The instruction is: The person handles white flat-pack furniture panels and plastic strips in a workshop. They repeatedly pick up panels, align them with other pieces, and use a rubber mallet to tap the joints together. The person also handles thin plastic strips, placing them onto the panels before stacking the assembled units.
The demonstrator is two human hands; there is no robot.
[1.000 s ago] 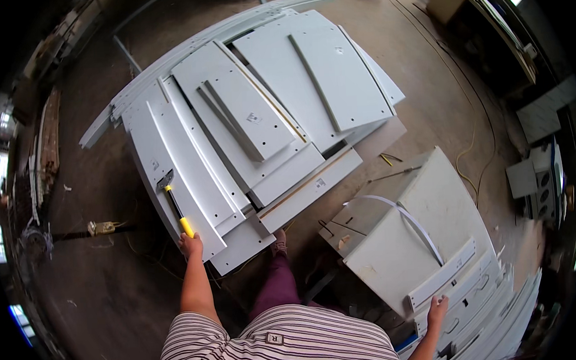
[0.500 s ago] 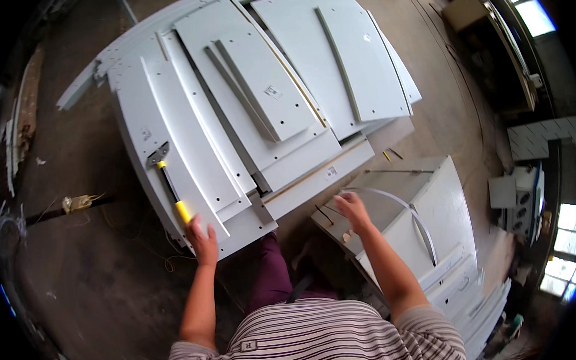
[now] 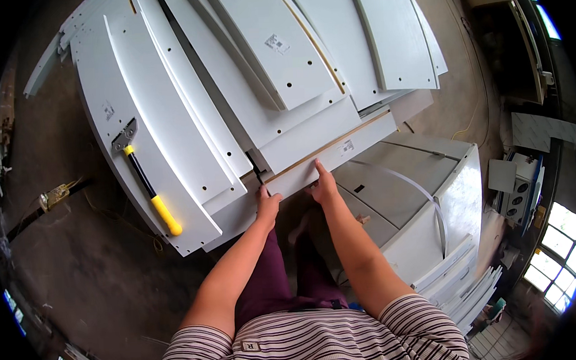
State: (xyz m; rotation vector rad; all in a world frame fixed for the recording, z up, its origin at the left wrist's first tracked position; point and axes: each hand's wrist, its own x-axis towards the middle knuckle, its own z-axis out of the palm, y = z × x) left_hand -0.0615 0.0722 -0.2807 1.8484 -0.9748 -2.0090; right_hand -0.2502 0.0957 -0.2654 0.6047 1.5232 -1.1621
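In the head view, the narrow panel [image 3: 334,157], white with a brown strip [image 3: 357,130] along its far side, lies at the near edge of the stack, and everything else can be placed from it. The right hand [image 3: 325,186] grasps its near edge around the middle of its length, thumb laid on the upper face and fingers curled underneath. The left hand [image 3: 269,207] is bent at the panel's left end, touching the corner there; its own back and wrist hide the fingers, so I cannot tell how firmly it is closed.

A wide white panel [image 3: 308,130] sits just beyond the narrow panel. Left of the narrow panel is a long white panel [image 3: 103,79], with a yellow-and-black-handled tool [image 3: 142,172] resting on it, well apart from both hands. Right of the narrow panel and nearer the body stands a pale grey box [image 3: 399,194], a thin white strip [image 3: 434,205] curving over it.

To hold this piece well, I would judge that the left thumb should also come over the top face, so both ends bear equally and the panel does not twist. The right grip might serve better further toward the panel's right end, since much of its length lies beyond that hand. Keeping both wrists straight and the pull level should spare its edge from scraping the neighbouring wide panel, and the right elbow needs room beside the box
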